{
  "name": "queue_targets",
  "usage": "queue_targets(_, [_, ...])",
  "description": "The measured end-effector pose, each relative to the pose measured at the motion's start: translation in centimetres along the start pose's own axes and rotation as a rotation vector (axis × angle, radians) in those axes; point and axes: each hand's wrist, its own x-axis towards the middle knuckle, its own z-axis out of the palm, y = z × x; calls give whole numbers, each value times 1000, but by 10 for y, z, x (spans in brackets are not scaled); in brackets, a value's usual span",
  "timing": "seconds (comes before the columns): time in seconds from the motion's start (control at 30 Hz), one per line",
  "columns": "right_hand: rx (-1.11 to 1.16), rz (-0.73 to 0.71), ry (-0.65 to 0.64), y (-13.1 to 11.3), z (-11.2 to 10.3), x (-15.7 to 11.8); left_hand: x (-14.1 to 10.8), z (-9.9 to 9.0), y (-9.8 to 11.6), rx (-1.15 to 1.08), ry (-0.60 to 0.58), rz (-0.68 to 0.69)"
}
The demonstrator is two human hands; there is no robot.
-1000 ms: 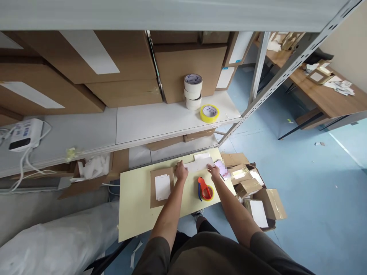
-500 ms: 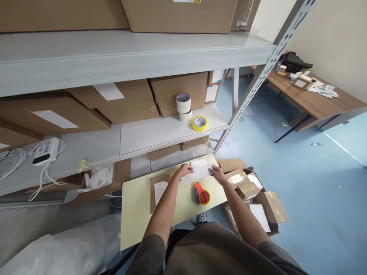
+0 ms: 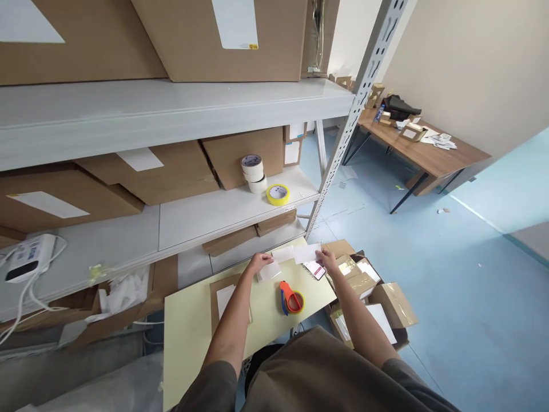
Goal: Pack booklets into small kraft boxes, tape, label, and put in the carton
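Note:
My left hand pinches a small white paper slip over the pale yellow table. A second white slip is gripped by its right end in my right hand. Between the two, another white paper lies near the table's far edge. Partly under my right hand's slip is a phone with a lit screen. Closer to me rests an orange tape dispenser with a roll of tape. Left of it, white papers lie on a piece of cardboard, partly covered by my left forearm.
A grey shelf rack rises behind the table, holding cartons, stacked white tape rolls and a yellow tape roll. An open carton of small boxes stands at the right. A power strip sits on the shelf at left.
Both hands were on one white sheet; now they are farther apart, each with its own slip. The phone has come into sight. The camera view has turned right and up.

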Motion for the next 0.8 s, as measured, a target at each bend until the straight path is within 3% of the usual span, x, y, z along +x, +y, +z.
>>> queue_targets(0.07, [17,-12,-90,-12,5,-7,4,9,9,6,-8,49])
queue_targets(0.17, [34,-18,-239,-26,31,-24,4,23,22,45,75,156])
queue_targets(0.27, [7,-26,-328,-33,60,-45,-13,22,21,13,142,197])
queue_targets(0.37, [-40,-40,-367,-34,84,-65,-54,2,3,-157,172,160])
queue_targets(0.47, [-103,-59,-405,-29,115,-81,-112,-25,-22,-291,155,119])
queue_targets(0.63, [-375,-210,-484,-18,200,-119,-207,-61,-64,-211,79,60])
queue_targets(0.8, [-432,-336,-611,1,280,-168,-263,-84,-100,-357,158,5])
